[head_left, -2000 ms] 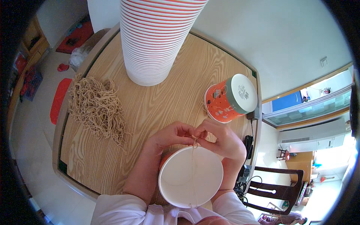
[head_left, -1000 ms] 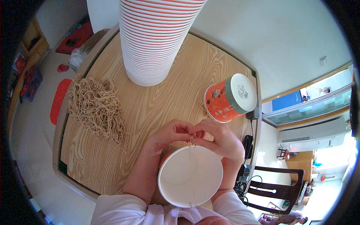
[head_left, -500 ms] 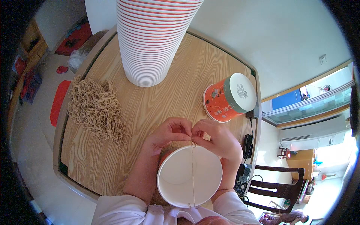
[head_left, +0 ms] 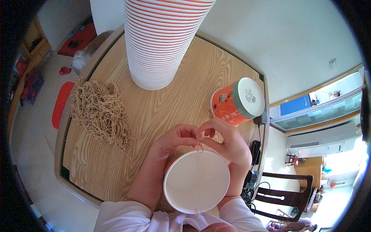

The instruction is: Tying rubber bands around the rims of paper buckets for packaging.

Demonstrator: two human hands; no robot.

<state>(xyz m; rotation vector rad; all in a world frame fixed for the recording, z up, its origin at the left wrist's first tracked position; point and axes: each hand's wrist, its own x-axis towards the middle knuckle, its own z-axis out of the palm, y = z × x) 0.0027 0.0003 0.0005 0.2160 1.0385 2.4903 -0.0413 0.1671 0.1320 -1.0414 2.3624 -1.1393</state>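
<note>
Over at the near edge of the table (head_left: 154, 112), there's an open paper tub (head_left: 189, 183) sitting between the person's forearms, white mouth facing up at the camera, a bit of orange side showing on the left. One thin string (head_left: 199, 174) runs straight across the mouth, from the near rim to the far rim. Both hands meet just past that far rim — left hand (head_left: 176, 139) and right hand (head_left: 228, 146) each have thumb and forefinger pinching the string, fingertips touching, though the exact grip is too small to make out.

Along the left edge lies a big tangled heap of tan string (head_left: 101, 114). Toward the far edge, a tall stack of white tubs (head_left: 154, 50) runs out of view. Near the right edge — another tub, orange and green (head_left: 228, 106), upside down, with a black adapter (head_left: 256, 150) nearer the person. Dark wooden chair (head_left: 305, 198) beyond that edge.
</note>
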